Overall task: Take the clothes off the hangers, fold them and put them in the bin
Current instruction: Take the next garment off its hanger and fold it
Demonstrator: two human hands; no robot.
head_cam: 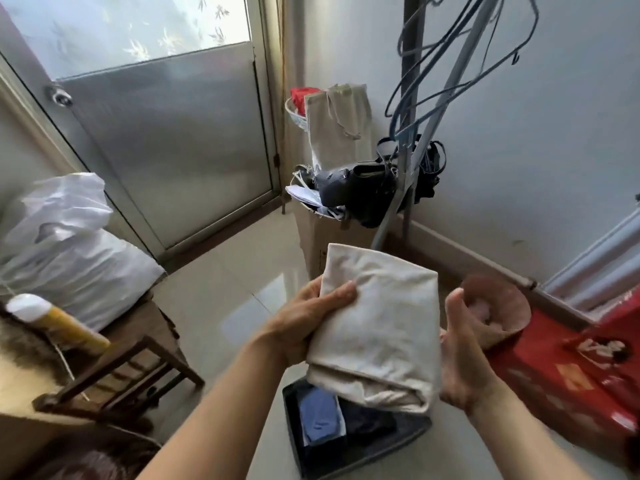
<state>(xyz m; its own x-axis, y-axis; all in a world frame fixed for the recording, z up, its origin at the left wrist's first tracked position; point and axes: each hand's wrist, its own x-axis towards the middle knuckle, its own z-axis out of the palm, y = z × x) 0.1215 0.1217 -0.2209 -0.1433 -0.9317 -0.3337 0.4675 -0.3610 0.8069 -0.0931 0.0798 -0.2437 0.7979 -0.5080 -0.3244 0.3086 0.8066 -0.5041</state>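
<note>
A folded cream garment (381, 320) is held in the air in front of me. My left hand (311, 320) grips its left edge, thumb on top and fingers underneath. My right hand (464, 362) supports its right side from below with the thumb raised; its fingers are hidden behind the cloth. Directly below on the floor stands a dark bin (294, 434) holding folded blue (320, 419) and dark clothes. Several bare blue wire hangers (450, 60) dangle from a rack pole at the upper right.
A wooden chair (124, 362) with a white bag (72, 251) stands left. A cardboard box (322, 237) with handbags and a canvas tote (337, 126) sits in the corner. A red box (568, 362) and pink bowl (498, 310) lie right. A metal door (166, 147) is behind.
</note>
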